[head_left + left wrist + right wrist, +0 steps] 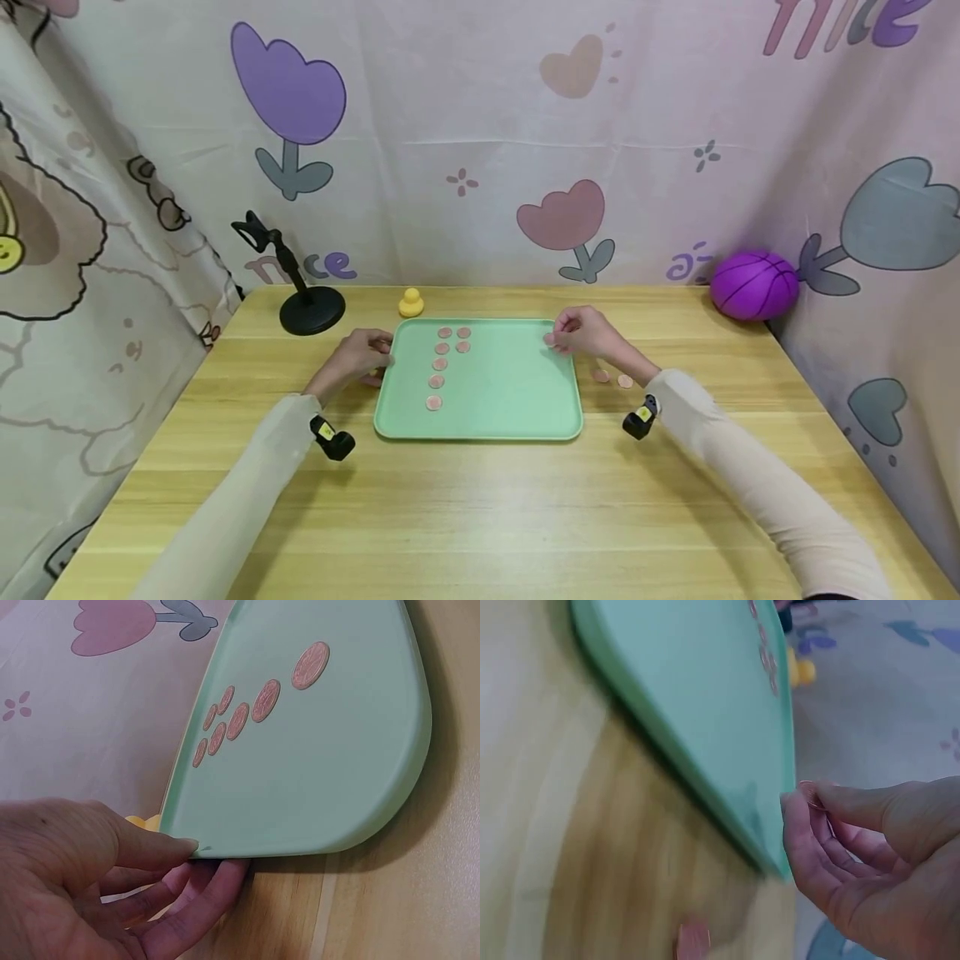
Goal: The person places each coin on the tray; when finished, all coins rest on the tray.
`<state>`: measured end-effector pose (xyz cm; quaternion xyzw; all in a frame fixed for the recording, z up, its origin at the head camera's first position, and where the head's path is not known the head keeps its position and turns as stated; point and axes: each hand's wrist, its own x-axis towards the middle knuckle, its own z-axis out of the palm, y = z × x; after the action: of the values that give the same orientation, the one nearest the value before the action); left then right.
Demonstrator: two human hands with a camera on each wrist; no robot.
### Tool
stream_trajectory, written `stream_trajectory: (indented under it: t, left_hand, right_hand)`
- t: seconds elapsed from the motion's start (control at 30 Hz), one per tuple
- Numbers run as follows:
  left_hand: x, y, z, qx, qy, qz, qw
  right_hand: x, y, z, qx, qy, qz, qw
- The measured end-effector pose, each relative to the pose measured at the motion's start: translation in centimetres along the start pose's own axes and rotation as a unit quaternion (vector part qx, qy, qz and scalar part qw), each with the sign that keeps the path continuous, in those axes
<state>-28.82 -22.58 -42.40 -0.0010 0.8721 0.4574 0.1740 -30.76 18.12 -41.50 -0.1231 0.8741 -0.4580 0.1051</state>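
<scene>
A mint-green tray [510, 392] lies on the table. My left hand [360, 358] grips its left edge; in the left wrist view the thumb is on the rim and the fingers [214, 900] are curled below it. Copper-coloured coins [266, 700] lie flat on the tray's left part: a longer column of several, with a short column of two to its right. My right hand [588, 331] pinches one coin [811, 795] between thumb and fingertips, above the tray's right edge near the far corner. Two more coins [602, 376] lie on the wood right of the tray, below that wrist.
A yellow rubber duck [411, 303] stands just behind the tray's far left corner. Farther left is a black stand [312, 310] with a round base. A purple ball [754, 286] sits at the table's back right. Printed curtains [450, 100] hang behind the wooden table [480, 517].
</scene>
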Motion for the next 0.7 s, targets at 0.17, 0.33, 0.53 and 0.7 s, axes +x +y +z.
stream_trajectory:
  t: [0.17, 0.33, 0.53, 0.7]
  left_hand:
    - [-0.1, -0.2, 0.0, -0.008, -0.004, 0.000, 1.0000]
    - [-0.1, -0.2, 0.1, -0.013, -0.007, -0.002, 0.9999]
    - [-0.1, -0.5, 0.1, -0.013, -0.006, -0.002, 0.9999]
    - [0.1, -0.1, 0.1, -0.004, 0.006, -0.006, 1.0000]
  right_hand:
    - [1.2, -1.0, 2.7, 0.028, -0.019, -0.003, 0.9994]
    - [2.0, -2.2, 4.9, 0.046, -0.040, -0.003, 0.9981]
    - [3.0, -3.5, 7.7, 0.063, -0.077, 0.016, 0.9949]
    - [3.7, -4.3, 9.6, 0.068, -0.076, 0.027, 0.9944]
